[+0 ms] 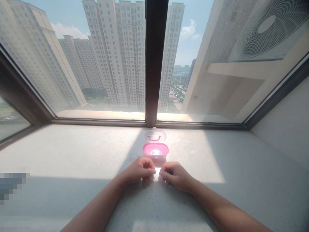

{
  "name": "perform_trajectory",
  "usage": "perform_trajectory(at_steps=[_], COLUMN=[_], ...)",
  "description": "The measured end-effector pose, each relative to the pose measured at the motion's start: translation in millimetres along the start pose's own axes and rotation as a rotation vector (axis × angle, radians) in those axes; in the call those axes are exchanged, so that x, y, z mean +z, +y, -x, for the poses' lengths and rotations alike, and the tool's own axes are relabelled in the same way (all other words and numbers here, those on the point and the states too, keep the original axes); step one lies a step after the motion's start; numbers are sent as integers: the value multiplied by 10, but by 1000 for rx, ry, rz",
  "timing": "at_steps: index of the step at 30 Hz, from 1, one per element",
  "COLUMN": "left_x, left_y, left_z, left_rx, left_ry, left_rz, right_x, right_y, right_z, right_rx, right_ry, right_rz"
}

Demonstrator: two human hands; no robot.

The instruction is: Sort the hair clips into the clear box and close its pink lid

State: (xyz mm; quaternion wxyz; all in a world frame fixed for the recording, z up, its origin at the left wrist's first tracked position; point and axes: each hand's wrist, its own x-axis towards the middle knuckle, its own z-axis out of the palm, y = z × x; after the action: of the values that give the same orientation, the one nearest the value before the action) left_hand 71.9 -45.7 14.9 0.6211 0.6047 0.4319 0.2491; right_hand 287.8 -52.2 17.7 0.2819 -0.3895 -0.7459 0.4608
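Currently, pink box [161, 161] sits on the pale windowsill [72, 151], near the window side, its clear lid [154, 134] folded back toward the glass with a curved pink handle [154, 140] across it. Box is open at the top; contents not resolved, as glare fills the inside. Key relation: box lies just beyond both hands, roughly centred between them, long axis running left to right. Left hand [141, 168] is judged slightly nearer, overlapping the box's front left corner in this view; contact with it cannot be told. Right hand [177, 175] is just to the right and nearer the viewer. Both have fingers curled and thumb drawn toward the forefinger, tips facing each other across a narrow bright gap; whether either pinch fully closes, or on what, cannot be told. Beside the box, to its left, small thin loops [131, 158] lie on the sunlit sill, identity unclear. Farther out: dark window frame [153, 64], tower blocks [130, 54] outside, fan unit [266, 24] upper right.
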Motion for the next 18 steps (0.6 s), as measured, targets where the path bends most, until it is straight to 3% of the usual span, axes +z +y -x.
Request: perform_trajectory(at_steps=[11, 18], left_x=[10, 109], left_y=[-24, 16], left_z=[4, 8], left_rx=[21, 85], left_ry=[10, 44], left_rz=[3, -54], right_x=[-2, 5], right_y=[9, 35], right_z=[-1, -2], right_rx=[-17, -18], right_ry=[3, -9], right_rz=[32, 11])
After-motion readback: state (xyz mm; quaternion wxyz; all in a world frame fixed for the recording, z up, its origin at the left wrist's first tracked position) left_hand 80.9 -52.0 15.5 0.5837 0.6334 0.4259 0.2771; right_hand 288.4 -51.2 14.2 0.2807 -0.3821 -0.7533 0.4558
